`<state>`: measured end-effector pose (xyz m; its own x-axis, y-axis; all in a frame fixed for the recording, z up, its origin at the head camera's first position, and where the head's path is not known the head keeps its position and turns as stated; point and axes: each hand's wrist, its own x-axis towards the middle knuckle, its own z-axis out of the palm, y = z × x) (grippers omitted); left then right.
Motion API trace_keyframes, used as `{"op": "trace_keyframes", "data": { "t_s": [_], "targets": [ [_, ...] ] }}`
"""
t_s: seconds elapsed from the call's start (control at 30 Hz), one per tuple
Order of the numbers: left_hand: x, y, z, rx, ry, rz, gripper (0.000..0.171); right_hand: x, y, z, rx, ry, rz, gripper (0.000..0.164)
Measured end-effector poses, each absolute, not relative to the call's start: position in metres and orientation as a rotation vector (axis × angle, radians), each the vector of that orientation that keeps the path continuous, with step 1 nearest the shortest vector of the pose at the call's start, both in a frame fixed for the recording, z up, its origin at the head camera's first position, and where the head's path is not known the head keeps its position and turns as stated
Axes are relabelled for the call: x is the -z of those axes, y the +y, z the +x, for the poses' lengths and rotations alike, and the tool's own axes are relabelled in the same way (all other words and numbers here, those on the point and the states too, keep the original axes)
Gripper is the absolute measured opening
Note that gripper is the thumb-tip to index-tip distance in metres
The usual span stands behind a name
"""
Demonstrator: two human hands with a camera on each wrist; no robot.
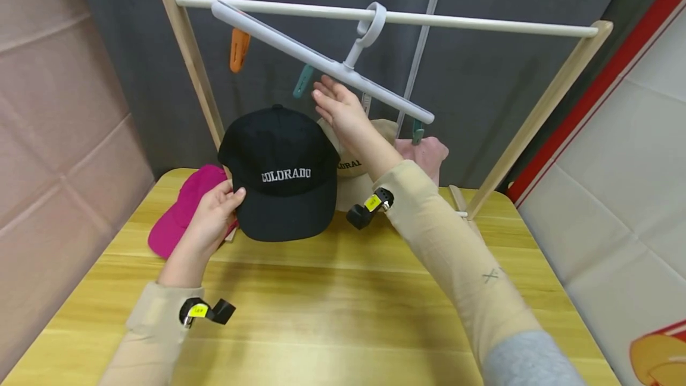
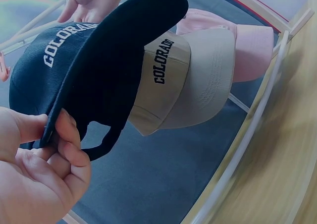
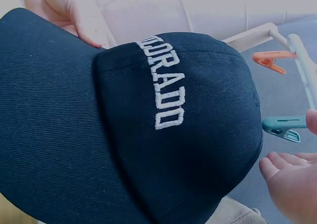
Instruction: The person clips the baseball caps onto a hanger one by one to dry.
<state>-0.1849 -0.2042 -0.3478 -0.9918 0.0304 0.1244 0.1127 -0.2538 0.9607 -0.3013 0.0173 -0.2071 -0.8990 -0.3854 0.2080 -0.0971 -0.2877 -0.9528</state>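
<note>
My left hand (image 1: 212,217) pinches the lower side edge of a black baseball cap (image 1: 278,142), thumb in front and fingers behind. The cap faces me, its white COLORADO lettering upright and its brim (image 1: 286,216) pointing down. My right hand (image 1: 347,117) is raised just under a pale hanger (image 1: 284,45), its fingers extended and nothing in them. A teal clip (image 1: 303,81) dangles from the hanger close to those fingertips, above the black cap. Behind sits a beige COLORADO cap (image 2: 158,80), partly covered by the black one and my right arm.
The hanger hooks over a white rail (image 1: 482,22) and tilts down to the right. An orange clip (image 1: 239,50) hangs at its high end. At its low end, a green clip (image 1: 417,131) meets a pink cap (image 1: 423,156). A magenta cap (image 1: 182,210) lies on the wooden table (image 1: 300,314).
</note>
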Motion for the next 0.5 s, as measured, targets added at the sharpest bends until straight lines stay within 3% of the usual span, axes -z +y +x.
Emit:
{"op": "trace_keyframes", "data": {
  "t_s": [0.5],
  "targets": [
    [0.3459, -0.2022, -0.1843, 2.447, -1.869, -0.2, 0.017, 0.2021, 0.0111, -0.3084, 2.359, 1.672, -0.572, 0.054]
  ]
}}
